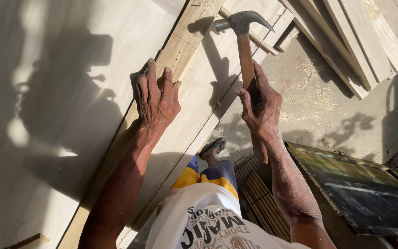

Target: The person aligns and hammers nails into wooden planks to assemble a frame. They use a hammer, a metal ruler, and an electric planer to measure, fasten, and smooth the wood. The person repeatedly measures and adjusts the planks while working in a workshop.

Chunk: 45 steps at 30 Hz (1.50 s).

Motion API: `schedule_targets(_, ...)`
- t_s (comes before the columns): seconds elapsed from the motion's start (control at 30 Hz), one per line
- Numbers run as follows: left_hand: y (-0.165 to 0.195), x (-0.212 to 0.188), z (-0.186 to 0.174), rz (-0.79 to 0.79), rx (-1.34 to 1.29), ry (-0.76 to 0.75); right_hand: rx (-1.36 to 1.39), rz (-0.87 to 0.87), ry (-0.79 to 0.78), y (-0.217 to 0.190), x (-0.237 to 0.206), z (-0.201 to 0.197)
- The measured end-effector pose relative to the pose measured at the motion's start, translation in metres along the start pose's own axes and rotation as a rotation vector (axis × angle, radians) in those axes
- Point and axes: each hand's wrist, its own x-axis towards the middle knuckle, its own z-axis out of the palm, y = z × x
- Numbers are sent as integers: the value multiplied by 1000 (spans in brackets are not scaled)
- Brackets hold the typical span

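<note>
My right hand [262,106] grips the wooden handle of a claw hammer [243,42], whose steel head is raised over the pale boards. My left hand [156,97] rests with curled fingers on a brown wooden strip [183,41] that runs diagonally between a large pale plywood sheet [51,115] and a lighter plank [208,78]. Whether the fingers pinch anything small is hidden.
More planks [351,41] are stacked at the top right on a dusty concrete floor [318,110]. A dark framed panel [360,184] lies at the lower right beside a slatted wooden piece [259,198]. My sandalled foot [213,148] shows below the boards.
</note>
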Motion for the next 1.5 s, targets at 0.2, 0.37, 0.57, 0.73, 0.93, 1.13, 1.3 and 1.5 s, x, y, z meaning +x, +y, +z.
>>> schedule_targets(0.2, -6, -8, 19, 44, -5, 89, -256, -353, 147, -6, 39, -7)
schedule_targets(0.37, -9, 1, 32, 5, -55, 56, -425, -301, 70, -17, 60, 0)
schedule_targets(0.57, -7, 5, 31, -13, -36, -27, -281, -346, 147, -17, 51, -1)
schedule_targets(0.73, -1, 23, 20, 38, -19, 92, -405, -390, 216, 5, 66, 8)
schedule_targets(0.93, 8, 31, 11, 24, 16, 52, -375, -183, 215, 55, 65, 18)
schedule_targets(1.13, 5, 20, 17, -19, 10, -27, -301, -136, 482, 127, 58, -21)
schedule_targets(1.3, 0, 17, 25, 28, -1, -13, 78, -9, 352, 168, 70, -10)
schedule_targets(1.5, -1, 23, 29, -14, -19, -43, 122, -57, 304, 163, 79, 2)
